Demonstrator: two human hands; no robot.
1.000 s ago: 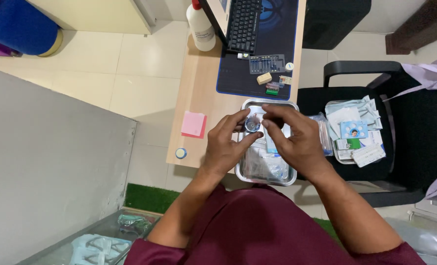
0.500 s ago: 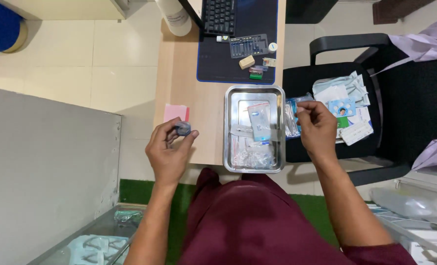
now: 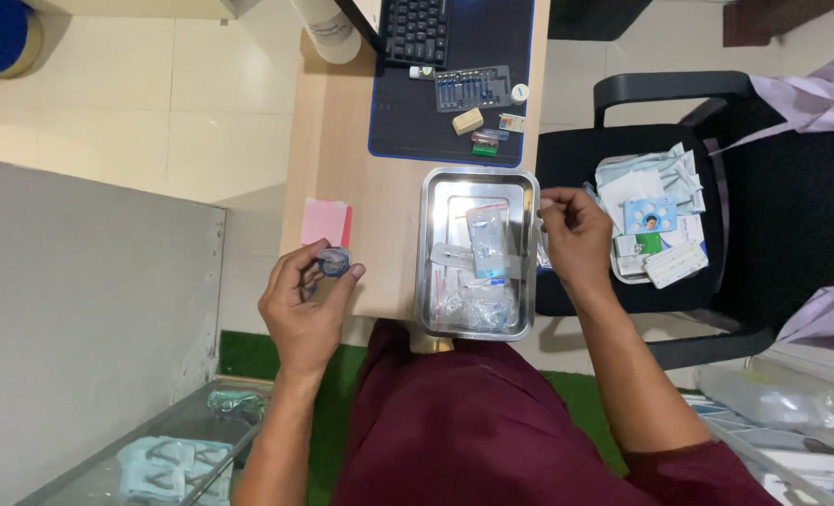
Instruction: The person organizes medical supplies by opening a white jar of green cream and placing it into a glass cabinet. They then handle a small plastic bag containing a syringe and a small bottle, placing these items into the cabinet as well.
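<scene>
A small round blue-grey cap sits pinched between the thumb and fingertips of the left hand, over the near left corner of the table, just at its edge. The pink sticky pad lies touching-close at 12 o'clock from the cap, with bare wood beyond it. At 3 o'clock, the steel tray holds clear packets and overhangs the table's near edge slightly. The right hand is curled shut at the tray's right rim, pinching a clear wrapper, beyond the table's right edge. At 3 o'clock from that hand, a black chair carries a heap of packets. At 12 o'clock from the tray, the dark mat bears small vials and a keyboard.
</scene>
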